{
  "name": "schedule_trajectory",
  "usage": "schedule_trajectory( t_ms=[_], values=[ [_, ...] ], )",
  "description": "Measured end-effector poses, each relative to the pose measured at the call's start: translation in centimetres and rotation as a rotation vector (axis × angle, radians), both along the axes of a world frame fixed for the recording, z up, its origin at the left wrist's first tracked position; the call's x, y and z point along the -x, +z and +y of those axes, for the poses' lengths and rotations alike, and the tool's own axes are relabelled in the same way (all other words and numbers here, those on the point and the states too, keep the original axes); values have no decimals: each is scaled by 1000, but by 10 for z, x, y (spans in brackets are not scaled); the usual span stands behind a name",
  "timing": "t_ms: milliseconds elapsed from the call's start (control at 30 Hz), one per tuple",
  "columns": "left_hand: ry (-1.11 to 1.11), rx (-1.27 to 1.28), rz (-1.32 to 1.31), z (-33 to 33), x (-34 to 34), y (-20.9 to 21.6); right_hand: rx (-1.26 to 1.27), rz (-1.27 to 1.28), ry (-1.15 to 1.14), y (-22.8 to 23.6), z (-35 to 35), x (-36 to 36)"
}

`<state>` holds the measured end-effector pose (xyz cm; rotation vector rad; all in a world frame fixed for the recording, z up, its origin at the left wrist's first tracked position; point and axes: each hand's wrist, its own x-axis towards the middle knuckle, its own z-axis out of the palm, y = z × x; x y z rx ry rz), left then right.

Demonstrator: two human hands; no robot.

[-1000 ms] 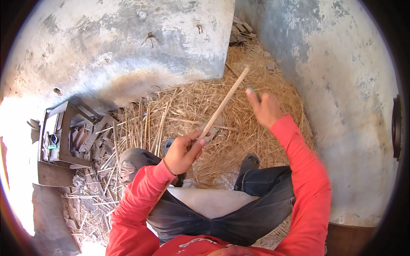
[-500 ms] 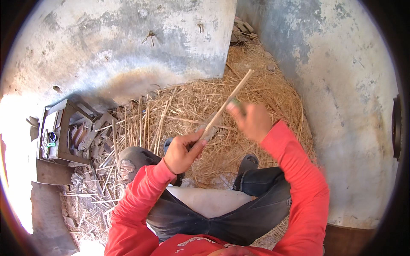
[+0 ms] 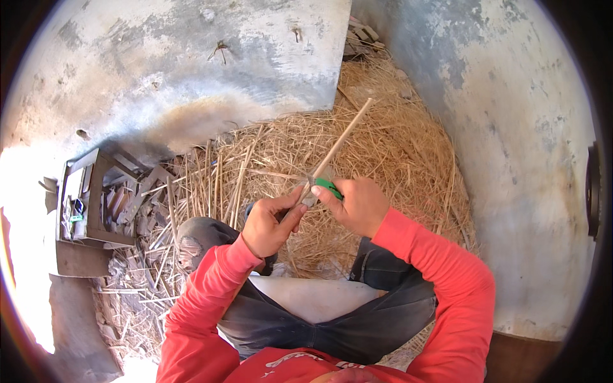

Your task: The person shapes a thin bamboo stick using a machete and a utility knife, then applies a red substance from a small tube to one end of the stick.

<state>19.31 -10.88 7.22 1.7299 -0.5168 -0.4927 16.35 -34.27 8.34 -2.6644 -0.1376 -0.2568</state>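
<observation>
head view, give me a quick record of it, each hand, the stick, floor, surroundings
left hand: gripping the stick near its lower end
right hand: holding a green tool, its tip at the stick
stick: pale, slanting up to the right
floor: loose straw
left side: dark wooden stand
walls: patchy grey and white

a slim, straight, pale wooden stick [image 3: 342, 139] slants up to the right; a green-handled cutter [image 3: 328, 187] crosses its lower part.
</observation>
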Motion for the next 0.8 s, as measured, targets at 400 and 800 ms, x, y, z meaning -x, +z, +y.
schedule_trajectory(
  t_ms=[400, 800],
  values=[
    [47, -155, -441, -6, -1, -9, -46, 145, 18, -1, 13, 5],
    [95, -122, -495, -2, 4, -9, -164, -106, -484, 5, -141, -60]
  ],
)
